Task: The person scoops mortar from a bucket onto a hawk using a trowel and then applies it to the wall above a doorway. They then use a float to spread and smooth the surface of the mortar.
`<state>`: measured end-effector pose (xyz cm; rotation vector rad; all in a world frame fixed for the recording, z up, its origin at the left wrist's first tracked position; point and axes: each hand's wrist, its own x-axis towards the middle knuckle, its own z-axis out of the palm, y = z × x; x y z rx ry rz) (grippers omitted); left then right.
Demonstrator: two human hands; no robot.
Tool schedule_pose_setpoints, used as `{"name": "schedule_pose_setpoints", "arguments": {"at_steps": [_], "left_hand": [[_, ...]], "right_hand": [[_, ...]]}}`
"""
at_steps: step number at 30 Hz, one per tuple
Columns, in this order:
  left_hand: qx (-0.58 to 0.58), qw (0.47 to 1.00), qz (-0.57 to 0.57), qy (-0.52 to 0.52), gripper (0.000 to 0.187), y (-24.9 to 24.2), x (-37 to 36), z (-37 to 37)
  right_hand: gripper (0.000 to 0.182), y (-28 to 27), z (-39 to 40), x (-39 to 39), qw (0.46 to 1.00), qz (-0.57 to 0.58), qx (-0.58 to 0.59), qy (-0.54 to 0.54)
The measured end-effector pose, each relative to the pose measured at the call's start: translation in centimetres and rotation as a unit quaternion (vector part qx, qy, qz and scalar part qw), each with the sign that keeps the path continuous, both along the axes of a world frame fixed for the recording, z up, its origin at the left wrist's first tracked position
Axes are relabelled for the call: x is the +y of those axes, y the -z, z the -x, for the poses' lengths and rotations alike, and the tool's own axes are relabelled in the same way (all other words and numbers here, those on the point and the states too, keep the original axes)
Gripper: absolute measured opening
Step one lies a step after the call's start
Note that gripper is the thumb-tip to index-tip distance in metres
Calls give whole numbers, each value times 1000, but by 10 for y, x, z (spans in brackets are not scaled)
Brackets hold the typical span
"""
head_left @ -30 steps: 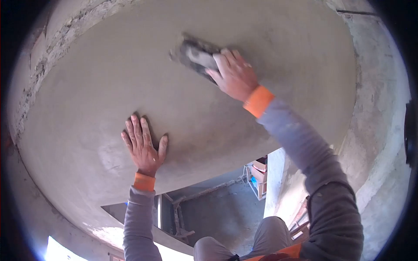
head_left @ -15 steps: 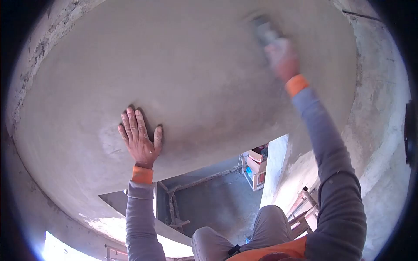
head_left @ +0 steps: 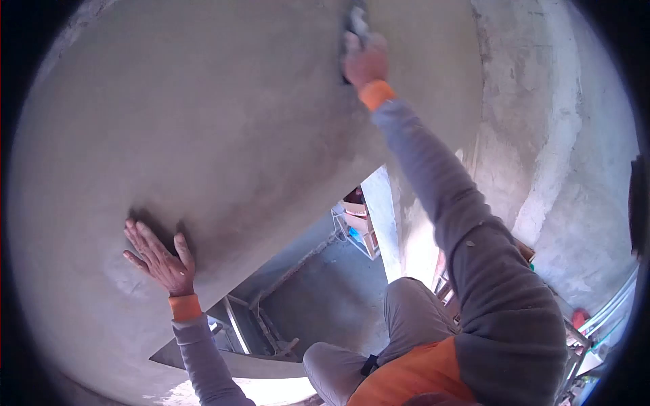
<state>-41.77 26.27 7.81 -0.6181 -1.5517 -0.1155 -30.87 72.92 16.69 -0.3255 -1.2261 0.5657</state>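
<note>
A: Grip? Right hand [head_left: 364, 59] is closed around one trowel [head_left: 355, 26], pressed to the plaster at 12 o'clock.

B: Left?

A: Left hand [head_left: 159, 256] is flat and fingers spread on the plastered surface [head_left: 223, 128] at 8 o'clock, holding nothing.

B: Counts?

A: Two hands, one trowel, two orange cuffs.

B: Surface, room?

A: Smooth wet grey plaster, curved. Rough plaster wall [head_left: 548, 155] at 3 o'clock. Concrete floor [head_left: 332, 298] below at 6 o'clock, with shelves [head_left: 357, 233] holding boxes.

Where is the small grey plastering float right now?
In the head view the small grey plastering float sits at the top centre, gripped by the right hand and pressed against the smooth grey plastered surface, far above the left hand.
</note>
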Motion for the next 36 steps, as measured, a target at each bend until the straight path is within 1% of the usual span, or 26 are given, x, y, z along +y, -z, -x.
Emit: {"name": "schedule_pose_setpoints", "arguments": {"at_steps": [1,2,4,5,6,8,9,10,11,12,13,15,18,19,20,22,24,26,27,28,29,30,32,34,35,36], "left_hand": [[49,996,-7,76,73,2,-2,8],[70,991,-35,106,73,5,2,13],[107,983,-73,130,73,6,-20,10],[123,980,-73,139,73,4,-28,6],[141,976,-75,147,73,-2,-42,-2],[178,966,-81,167,72,-13,-73,-25],[186,967,-84,153,69,-22,-94,-49],[179,967,-107,144,68,-23,-119,-66],[172,968,-127,135,67,-23,-146,-82],[167,966,-149,126,65,-24,-169,-89],[176,967,-144,115,65,-27,-177,-94],[190,969,-129,95,63,-31,-178,-111],[237,960,-96,115,61,-36,-154,-110],[247,959,-81,118,62,-39,-135,-107],[257,957,-64,121,63,-46,-114,-109],[277,952,-35,127,66,-55,-78,-114],[275,951,-31,137,65,-55,-86,-118],[241,958,-45,151,61,-47,-132,-119],[227,960,-52,159,60,-46,-148,-120],[222,964,-54,135,60,-46,-159,-121],[214,969,-56,111,61,-45,-168,-124],[206,973,-57,87,61,-44,-173,-126],[190,972,-90,107,64,-37,-167,-114],[187,968,-99,132,65,-35,-140,-104],[198,965,-88,149,66,-34,-127,-95],[210,961,-75,164,68,-35,-113,-89]], "right_hand": [[31,-23,-2,-44,997,-41,11,-67],[26,-24,17,-105,992,-110,-24,-56],[18,27,66,-256,946,-302,-114,-9],[14,56,72,-298,913,-390,-120,-22],[16,78,60,-312,877,-473,-63,-52],[19,97,54,-278,828,-554,-62,-58],[14,89,54,-248,840,-529,-55,-111],[16,68,41,-210,839,-532,-107,-30],[19,41,37,-178,860,-494,-104,75],[21,11,39,-154,889,-434,-76,126],[36,-28,44,-130,947,-203,-246,25],[33,-76,47,-151,974,-203,-7,96],[31,-24,100,-284,942,-312,-122,-24],[25,8,85,-335,932,-355,-69,14],[23,46,92,-364,882,-467,-61,-23],[20,113,91,-366,817,-564,67,-98],[22,129,85,-312,834,-523,-58,-168],[23,94,42,-226,861,-486,-147,-11],[28,87,54,-171,909,-402,-108,-28],[34,64,42,-138,939,-306,-154,29],[33,42,36,-120,969,-233,-70,41],[34,33,37,-127,975,-213,-59,19],[36,19,42,-161,984,-172,-37,-23],[39,51,47,-245,956,-266,-123,-29],[37,86,88,-279,932,-348,-101,19],[29,100,65,-328,861,-387,-327,-42]]}}
